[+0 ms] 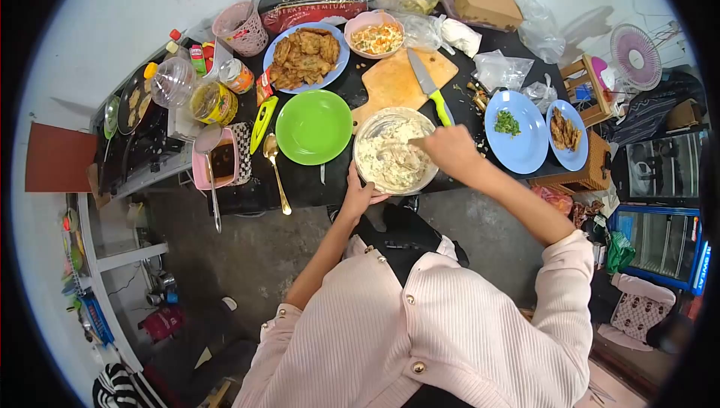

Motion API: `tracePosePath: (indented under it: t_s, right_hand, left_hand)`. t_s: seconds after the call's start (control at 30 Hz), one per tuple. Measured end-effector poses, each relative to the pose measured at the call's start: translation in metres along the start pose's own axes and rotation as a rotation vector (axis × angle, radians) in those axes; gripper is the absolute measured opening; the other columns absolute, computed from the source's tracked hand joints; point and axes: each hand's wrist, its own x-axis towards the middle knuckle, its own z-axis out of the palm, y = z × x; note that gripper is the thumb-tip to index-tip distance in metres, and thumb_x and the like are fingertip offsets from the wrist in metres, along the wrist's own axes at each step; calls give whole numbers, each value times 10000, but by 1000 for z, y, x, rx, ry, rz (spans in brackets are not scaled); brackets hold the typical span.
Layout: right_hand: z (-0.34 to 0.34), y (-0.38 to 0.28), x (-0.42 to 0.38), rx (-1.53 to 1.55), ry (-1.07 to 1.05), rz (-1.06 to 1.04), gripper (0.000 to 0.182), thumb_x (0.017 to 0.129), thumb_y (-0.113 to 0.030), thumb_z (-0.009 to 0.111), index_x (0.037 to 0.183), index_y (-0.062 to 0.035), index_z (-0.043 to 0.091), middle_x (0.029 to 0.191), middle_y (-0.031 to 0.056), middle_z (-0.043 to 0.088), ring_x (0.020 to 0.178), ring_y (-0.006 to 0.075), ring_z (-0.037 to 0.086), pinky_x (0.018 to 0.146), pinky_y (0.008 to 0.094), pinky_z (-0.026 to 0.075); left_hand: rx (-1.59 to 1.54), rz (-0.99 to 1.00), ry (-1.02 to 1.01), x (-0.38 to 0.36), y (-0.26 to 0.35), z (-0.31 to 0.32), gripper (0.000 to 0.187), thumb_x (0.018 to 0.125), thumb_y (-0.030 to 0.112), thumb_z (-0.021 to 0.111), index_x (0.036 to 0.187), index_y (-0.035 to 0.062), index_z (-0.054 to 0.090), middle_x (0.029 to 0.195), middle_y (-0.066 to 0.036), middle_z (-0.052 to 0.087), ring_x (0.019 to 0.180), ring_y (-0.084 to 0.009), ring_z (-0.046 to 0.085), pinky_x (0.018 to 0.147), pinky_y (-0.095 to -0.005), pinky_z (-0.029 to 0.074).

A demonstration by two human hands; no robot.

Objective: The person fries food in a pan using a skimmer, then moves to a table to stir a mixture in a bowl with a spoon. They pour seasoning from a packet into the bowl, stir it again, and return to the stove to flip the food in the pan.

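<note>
A white bowl [360, 172] of thick, pale batter [390, 151] flecked with green stands at the table's front edge. My left hand [361, 196] grips its near left side, fingers partly hidden beneath. Closed over the right of the bowl, my right hand [450, 151] holds a spoon-like utensil [417, 142] dipped in the batter; its lower end is buried and blurred. To the left is a bare green plate [313, 127]. Behind the bowl, a knife [429, 84] with a green handle rests across a wooden cutting board [397, 78].
Fried fritters sit on a blue plate [343, 59]; shredded vegetables fill a pink bowl [375, 54]. Blue plates [517, 149] hold chopped greens and brown pieces at right. A gold spoon [277, 175], a ladle [214, 183], jars and a frying pan [133, 121] stand left.
</note>
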Motion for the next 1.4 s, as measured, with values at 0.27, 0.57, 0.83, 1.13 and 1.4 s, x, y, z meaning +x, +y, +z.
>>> tracePosePath:
  t_s: [0.27,0.57,0.83,1.13,1.4]
  right_hand:
    - [-5,12,68,-386,-205,-212,90,711,-124,571,741,-106,654,685,55,627,673,210,624,541,316,461]
    - [42,76,136,8,-1475,-6,271,791,-330,553,986,-153,612,618,-47,432,509,91,410,436,259,339]
    - [58,24,1,1788,-1291,669,236,912,-200,417,1098,-119,537,519,-106,260,377,-5,228,291,133,184]
    - [89,-10,-8,3011,-905,901,308,931,-102,320,1220,-79,426,495,-90,242,351,2,208,276,135,232]
    - [23,20,-50,2517,-751,771,330,928,-132,339,1244,-56,399,503,-78,241,365,7,229,304,141,222]
  left_hand:
    - [70,66,34,9,-9,1,664,810,-46,295,1335,183,-39,1275,-224,303,886,-329,591,740,-386,532]
    - [-28,25,53,4,-6,3,667,805,-64,285,1336,182,-35,1275,-245,290,856,-343,600,716,-364,546]
    - [-37,11,24,1,-4,2,688,827,-42,302,1355,214,-56,1316,-225,240,907,-339,580,751,-380,531]
    - [-28,0,24,3,-7,1,674,832,-39,311,1352,208,-41,1316,-197,195,909,-335,576,755,-389,529]
    - [-60,-1,-23,-3,-1,0,646,867,-1,336,1357,181,-43,1345,-179,134,910,-326,581,747,-386,532]
